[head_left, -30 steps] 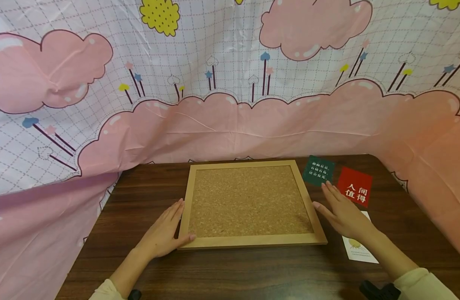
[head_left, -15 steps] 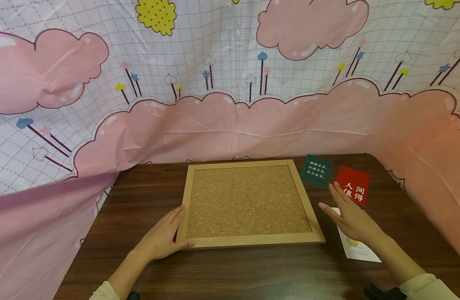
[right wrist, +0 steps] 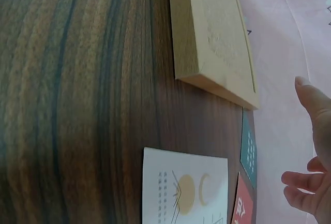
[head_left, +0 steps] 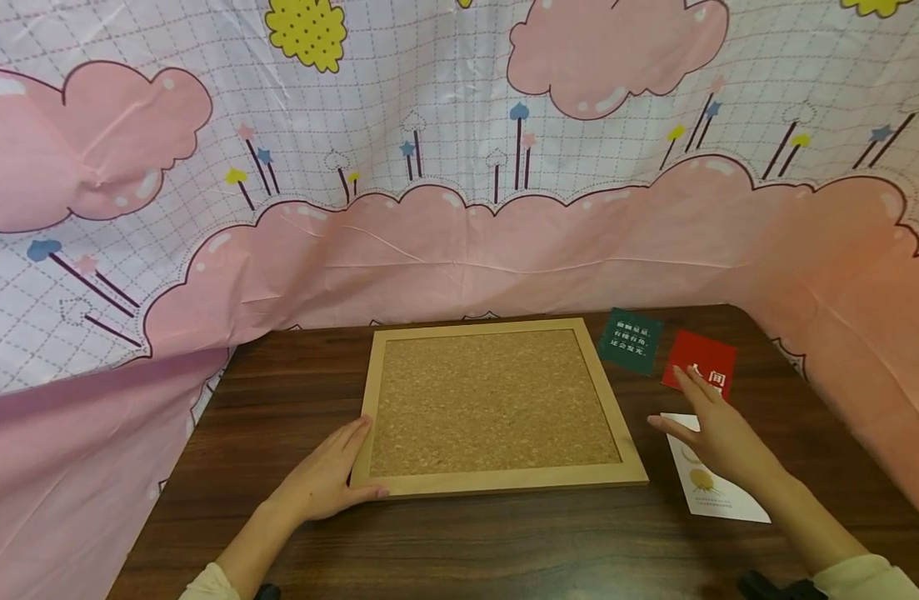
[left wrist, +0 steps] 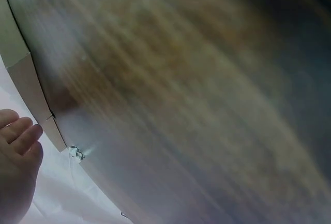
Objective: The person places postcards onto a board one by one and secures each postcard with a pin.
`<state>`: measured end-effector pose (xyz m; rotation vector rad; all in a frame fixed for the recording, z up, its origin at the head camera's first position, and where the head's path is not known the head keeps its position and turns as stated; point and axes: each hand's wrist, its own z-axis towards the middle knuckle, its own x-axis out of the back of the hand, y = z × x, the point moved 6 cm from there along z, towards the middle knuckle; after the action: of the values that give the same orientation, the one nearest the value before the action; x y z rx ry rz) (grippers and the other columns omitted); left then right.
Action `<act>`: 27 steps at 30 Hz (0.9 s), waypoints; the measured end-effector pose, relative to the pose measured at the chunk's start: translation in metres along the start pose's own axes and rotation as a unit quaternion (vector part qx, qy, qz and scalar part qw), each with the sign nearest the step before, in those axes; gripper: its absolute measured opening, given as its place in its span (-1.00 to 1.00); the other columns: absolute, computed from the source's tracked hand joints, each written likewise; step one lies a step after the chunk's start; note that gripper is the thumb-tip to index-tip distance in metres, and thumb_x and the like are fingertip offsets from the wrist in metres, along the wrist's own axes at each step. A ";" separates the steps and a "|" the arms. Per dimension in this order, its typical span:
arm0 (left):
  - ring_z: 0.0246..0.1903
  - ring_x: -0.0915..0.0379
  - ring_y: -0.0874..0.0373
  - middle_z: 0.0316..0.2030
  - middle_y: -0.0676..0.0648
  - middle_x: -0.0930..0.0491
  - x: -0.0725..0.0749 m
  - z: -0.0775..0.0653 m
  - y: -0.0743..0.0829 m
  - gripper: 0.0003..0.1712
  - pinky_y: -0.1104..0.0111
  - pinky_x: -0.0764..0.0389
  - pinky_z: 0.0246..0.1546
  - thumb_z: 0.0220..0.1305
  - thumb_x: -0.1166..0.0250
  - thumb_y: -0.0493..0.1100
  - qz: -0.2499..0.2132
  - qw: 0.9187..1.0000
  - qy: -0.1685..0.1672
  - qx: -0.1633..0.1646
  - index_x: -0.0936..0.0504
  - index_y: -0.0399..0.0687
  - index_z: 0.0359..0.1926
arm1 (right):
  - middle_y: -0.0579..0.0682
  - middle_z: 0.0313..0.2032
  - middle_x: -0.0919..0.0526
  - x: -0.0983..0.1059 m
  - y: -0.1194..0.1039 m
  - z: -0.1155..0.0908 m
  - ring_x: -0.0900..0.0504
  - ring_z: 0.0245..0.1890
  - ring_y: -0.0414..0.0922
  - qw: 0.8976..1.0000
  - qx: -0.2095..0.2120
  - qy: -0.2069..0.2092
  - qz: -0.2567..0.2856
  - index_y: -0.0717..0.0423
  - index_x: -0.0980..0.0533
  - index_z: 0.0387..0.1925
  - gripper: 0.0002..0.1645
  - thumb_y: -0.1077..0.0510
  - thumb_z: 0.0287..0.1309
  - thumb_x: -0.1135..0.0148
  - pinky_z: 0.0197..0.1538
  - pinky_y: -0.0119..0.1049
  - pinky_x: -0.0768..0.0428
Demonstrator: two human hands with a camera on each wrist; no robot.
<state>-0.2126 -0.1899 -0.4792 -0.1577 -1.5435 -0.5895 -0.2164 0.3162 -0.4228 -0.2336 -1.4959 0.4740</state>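
A cork board [head_left: 496, 400] with a light wooden frame lies flat on the dark wood table. My left hand [head_left: 320, 475] rests at its front left corner, fingers extended along the left edge and thumb over the front rail. My right hand [head_left: 729, 437] is to the right of the board, thumb apart from the fingers and nothing in its grasp. It overlaps a white card [head_left: 702, 481] with a yellow sun drawing and partly covers a red card [head_left: 706, 350] with white characters. Behind those, a green card [head_left: 630, 342] sits close to the frame's right side.
The dark wood table [head_left: 459, 550] stretches in front of the board and to both sides. A pink and white cloud-patterned cloth [head_left: 459, 233] hangs right behind the table's back edge and along both sides.
My right hand has drawn away from the board's right edge, moving right and slightly toward me, over the white card. The left hand stays at the board's corner.
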 end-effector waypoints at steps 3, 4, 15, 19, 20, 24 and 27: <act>0.41 -0.14 -0.15 0.46 -0.23 -0.13 0.000 -0.001 0.000 0.25 -0.01 -0.29 0.37 0.05 -0.21 0.51 0.003 1.000 0.002 -0.002 -0.08 -0.28 0.47 | 0.51 0.41 0.02 0.002 0.003 -0.003 -0.10 0.29 0.56 1.000 0.002 0.003 0.005 0.28 0.13 0.50 0.17 -0.24 0.18 -0.24 0.16 0.50 -0.20; 0.41 -0.14 -0.15 0.45 -0.23 -0.13 0.000 -0.002 0.000 0.25 -0.01 -0.29 0.36 0.04 -0.22 0.51 0.004 1.000 0.003 -0.003 -0.08 -0.28 0.47 | 0.53 0.39 -0.02 0.003 0.004 -0.003 -0.12 0.28 0.55 1.000 0.003 0.007 0.001 0.30 0.11 0.49 0.17 -0.24 0.17 -0.26 0.16 0.49 -0.22; 0.41 -0.13 -0.15 0.44 -0.27 -0.14 0.001 -0.002 0.002 0.26 -0.09 -0.27 0.35 0.05 -0.24 0.49 -0.008 1.000 -0.010 -0.007 -0.08 -0.32 0.46 | 0.64 0.10 -0.22 -0.003 0.042 -0.018 -0.38 -0.02 0.53 0.999 -0.034 -0.016 -0.039 0.36 0.08 0.46 0.28 -0.33 0.05 -0.31 -0.08 0.41 -0.44; 0.41 -0.13 -0.16 0.44 -0.27 -0.14 0.000 -0.002 0.001 0.26 -0.08 -0.27 0.35 0.05 -0.21 0.51 -0.004 1.000 -0.014 -0.008 -0.08 -0.33 0.46 | 0.65 0.05 -0.23 -0.007 0.058 -0.023 -0.39 -0.06 0.51 0.998 -0.039 -0.023 -0.035 0.42 0.02 0.42 0.26 -0.31 0.03 -0.34 -0.17 0.36 -0.47; 0.41 -0.13 -0.16 0.44 -0.27 -0.14 0.000 -0.001 0.000 0.26 -0.08 -0.27 0.35 0.05 -0.21 0.51 -0.003 1.000 -0.014 -0.009 -0.08 -0.33 0.46 | 0.65 0.03 -0.23 -0.007 0.061 -0.024 -0.40 -0.08 0.49 0.998 -0.039 -0.025 -0.035 0.43 0.03 0.42 0.26 -0.30 0.04 -0.33 -0.21 0.32 -0.48; 0.41 -0.14 -0.14 0.44 -0.27 -0.14 0.000 -0.001 -0.001 0.27 -0.07 -0.28 0.35 0.04 -0.20 0.53 -0.001 1.000 -0.013 -0.008 -0.08 -0.32 0.46 | 0.62 -0.02 -0.24 -0.011 0.071 -0.028 -0.44 -0.20 0.33 0.998 -0.046 -0.031 -0.031 0.45 0.08 0.43 0.25 -0.29 0.10 -0.29 -0.35 0.08 -0.50; 0.41 -0.14 -0.15 0.44 -0.27 -0.15 0.000 -0.002 -0.001 0.27 -0.08 -0.28 0.35 0.04 -0.22 0.52 -0.005 1.000 -0.010 -0.009 -0.08 -0.32 0.46 | 0.61 -0.04 -0.23 -0.016 0.077 -0.031 -0.42 -0.25 0.24 0.997 -0.053 -0.037 -0.029 0.46 0.13 0.44 0.26 -0.30 0.13 -0.26 -0.37 -0.05 -0.48</act>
<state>-0.2117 -0.1917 -0.4800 -0.1695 -1.5598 -0.6111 -0.1981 0.3822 -0.4730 -0.2578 -1.5981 0.3596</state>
